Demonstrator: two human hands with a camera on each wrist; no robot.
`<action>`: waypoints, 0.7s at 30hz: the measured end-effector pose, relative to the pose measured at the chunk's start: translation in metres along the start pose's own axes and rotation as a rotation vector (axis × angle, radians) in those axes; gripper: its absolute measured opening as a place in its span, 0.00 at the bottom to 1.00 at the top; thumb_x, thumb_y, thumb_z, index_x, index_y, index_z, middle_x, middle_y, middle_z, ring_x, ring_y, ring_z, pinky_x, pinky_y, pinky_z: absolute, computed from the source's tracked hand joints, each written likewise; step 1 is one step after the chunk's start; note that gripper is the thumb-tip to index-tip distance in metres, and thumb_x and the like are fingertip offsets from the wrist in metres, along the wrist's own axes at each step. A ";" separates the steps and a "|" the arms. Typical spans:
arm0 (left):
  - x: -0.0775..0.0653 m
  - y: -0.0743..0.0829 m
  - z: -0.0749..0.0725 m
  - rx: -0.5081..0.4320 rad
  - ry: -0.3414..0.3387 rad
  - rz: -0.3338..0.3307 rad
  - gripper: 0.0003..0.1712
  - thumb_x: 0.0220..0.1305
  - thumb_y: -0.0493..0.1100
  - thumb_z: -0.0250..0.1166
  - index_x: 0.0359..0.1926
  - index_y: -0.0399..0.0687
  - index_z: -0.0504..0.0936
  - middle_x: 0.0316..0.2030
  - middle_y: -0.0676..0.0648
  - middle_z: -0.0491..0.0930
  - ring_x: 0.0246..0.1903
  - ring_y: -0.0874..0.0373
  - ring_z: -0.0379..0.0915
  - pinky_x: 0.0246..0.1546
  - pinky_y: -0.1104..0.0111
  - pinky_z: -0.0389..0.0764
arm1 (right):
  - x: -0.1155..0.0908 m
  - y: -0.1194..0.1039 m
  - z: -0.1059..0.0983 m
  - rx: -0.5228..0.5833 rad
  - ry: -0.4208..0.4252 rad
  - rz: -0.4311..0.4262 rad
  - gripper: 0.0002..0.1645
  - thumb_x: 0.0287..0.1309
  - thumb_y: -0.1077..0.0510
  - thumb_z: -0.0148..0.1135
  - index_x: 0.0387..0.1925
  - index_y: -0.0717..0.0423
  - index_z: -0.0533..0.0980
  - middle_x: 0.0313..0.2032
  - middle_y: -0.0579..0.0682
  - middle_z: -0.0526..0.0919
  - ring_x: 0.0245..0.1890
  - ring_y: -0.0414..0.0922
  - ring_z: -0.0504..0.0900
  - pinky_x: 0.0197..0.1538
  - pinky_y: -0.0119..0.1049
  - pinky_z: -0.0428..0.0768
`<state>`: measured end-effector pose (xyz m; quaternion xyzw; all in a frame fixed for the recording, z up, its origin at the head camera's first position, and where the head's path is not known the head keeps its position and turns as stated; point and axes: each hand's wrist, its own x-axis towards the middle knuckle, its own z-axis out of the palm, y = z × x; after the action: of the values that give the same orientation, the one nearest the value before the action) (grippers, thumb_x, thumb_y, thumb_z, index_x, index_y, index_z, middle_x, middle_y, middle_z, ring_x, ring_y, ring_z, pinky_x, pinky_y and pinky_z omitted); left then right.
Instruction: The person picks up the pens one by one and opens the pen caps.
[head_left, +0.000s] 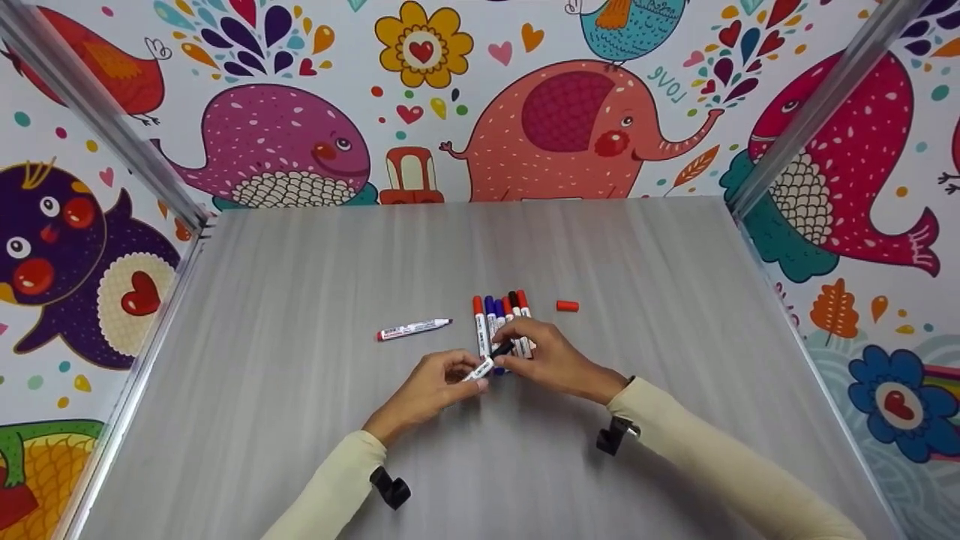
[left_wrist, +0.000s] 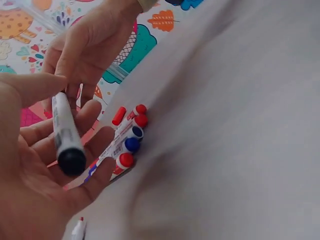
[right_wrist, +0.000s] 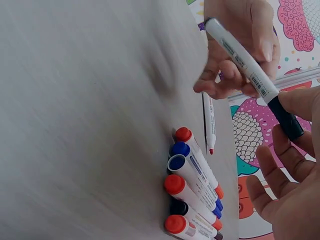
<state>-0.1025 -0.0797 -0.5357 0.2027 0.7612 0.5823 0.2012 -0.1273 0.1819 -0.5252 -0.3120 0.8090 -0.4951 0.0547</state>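
Observation:
A white marker [head_left: 480, 370] with a black cap [right_wrist: 287, 120] is held tilted between both hands above the table. My left hand [head_left: 431, 384] holds the white barrel, its thumb lying along it in the left wrist view. The right hand [head_left: 556, 358] pinches the capped end between thumb and fingers. Just beyond the hands, several capped markers [head_left: 481, 330] lie side by side in a row, with red, blue and black caps; the right hand partly hides them in the head view.
Left of the row lies an uncapped marker [head_left: 414, 329], its red tip [right_wrist: 211, 151] showing in the right wrist view. A loose red cap [head_left: 567, 306] lies right of the row. Printed panels [head_left: 300, 142] border the grey table [head_left: 285, 300] at the back and sides.

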 end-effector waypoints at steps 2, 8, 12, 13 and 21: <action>0.003 0.004 -0.001 0.067 0.010 0.004 0.14 0.74 0.44 0.74 0.53 0.41 0.88 0.45 0.50 0.90 0.51 0.51 0.86 0.60 0.49 0.84 | -0.003 0.000 -0.001 0.004 0.000 0.004 0.16 0.71 0.59 0.75 0.57 0.56 0.84 0.51 0.49 0.87 0.53 0.47 0.85 0.60 0.50 0.84; 0.018 0.013 -0.001 0.233 -0.005 0.098 0.07 0.70 0.39 0.76 0.46 0.42 0.89 0.35 0.53 0.89 0.41 0.58 0.84 0.51 0.56 0.84 | -0.011 0.002 -0.004 0.025 0.027 0.005 0.13 0.70 0.60 0.76 0.53 0.59 0.85 0.48 0.50 0.88 0.51 0.48 0.85 0.58 0.57 0.84; 0.025 0.016 0.000 0.338 -0.017 0.133 0.07 0.69 0.39 0.77 0.45 0.43 0.90 0.33 0.56 0.87 0.35 0.61 0.77 0.40 0.66 0.77 | -0.017 0.004 -0.005 0.016 0.043 0.037 0.12 0.69 0.60 0.77 0.51 0.57 0.85 0.47 0.48 0.87 0.48 0.46 0.84 0.55 0.57 0.83; 0.026 0.016 0.001 0.365 -0.014 0.138 0.07 0.69 0.39 0.77 0.44 0.44 0.90 0.33 0.56 0.87 0.34 0.61 0.76 0.38 0.67 0.76 | -0.019 0.004 -0.005 0.015 0.042 0.050 0.12 0.68 0.61 0.77 0.50 0.56 0.85 0.46 0.48 0.87 0.47 0.45 0.83 0.55 0.56 0.83; 0.028 0.020 0.010 0.579 0.050 0.222 0.07 0.69 0.41 0.79 0.45 0.46 0.92 0.38 0.52 0.88 0.36 0.60 0.76 0.39 0.65 0.80 | -0.028 0.006 -0.006 -0.010 -0.010 0.090 0.09 0.71 0.60 0.75 0.51 0.53 0.85 0.47 0.47 0.86 0.48 0.44 0.84 0.56 0.43 0.84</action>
<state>-0.1188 -0.0518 -0.5203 0.3190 0.8733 0.3647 0.0516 -0.1099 0.2043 -0.5328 -0.2781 0.8245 -0.4864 0.0796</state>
